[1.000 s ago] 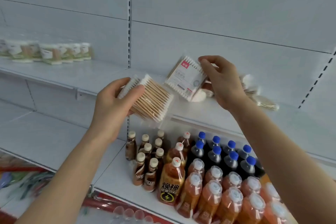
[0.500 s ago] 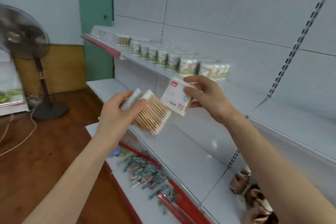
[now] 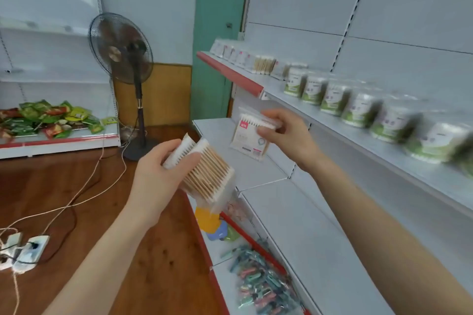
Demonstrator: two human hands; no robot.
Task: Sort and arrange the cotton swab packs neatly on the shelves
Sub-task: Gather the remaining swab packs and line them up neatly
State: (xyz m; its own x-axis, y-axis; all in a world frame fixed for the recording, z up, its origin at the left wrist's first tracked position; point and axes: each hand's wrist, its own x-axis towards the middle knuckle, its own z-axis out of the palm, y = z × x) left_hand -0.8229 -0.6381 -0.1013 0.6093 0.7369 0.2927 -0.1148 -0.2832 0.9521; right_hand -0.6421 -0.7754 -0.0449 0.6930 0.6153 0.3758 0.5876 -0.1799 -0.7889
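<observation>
My left hand (image 3: 160,176) grips a clear pack of wooden-stick cotton swabs (image 3: 208,174), tilted, with a second thin pack behind it. My right hand (image 3: 286,135) pinches the top of a flat white swab pack with a red label (image 3: 249,139), which hangs in the air in front of the shelves. On the upper shelf (image 3: 332,125) to the right stands a row of round green-labelled swab tubs (image 3: 335,96). Farther along it, flat swab packs (image 3: 240,56) stand upright in a line.
A standing fan (image 3: 120,48) is on the wooden floor with cables and power strips (image 3: 23,253). A low shelf at the left holds snack packets (image 3: 48,117). Bagged clothes pegs (image 3: 261,286) lie on the bottom shelf. The middle shelf (image 3: 294,212) runs under my hands.
My view has swung left along the aisle, away from the bottles. Both hands keep their packs; the right-hand pack now hangs lower from its top edge.
</observation>
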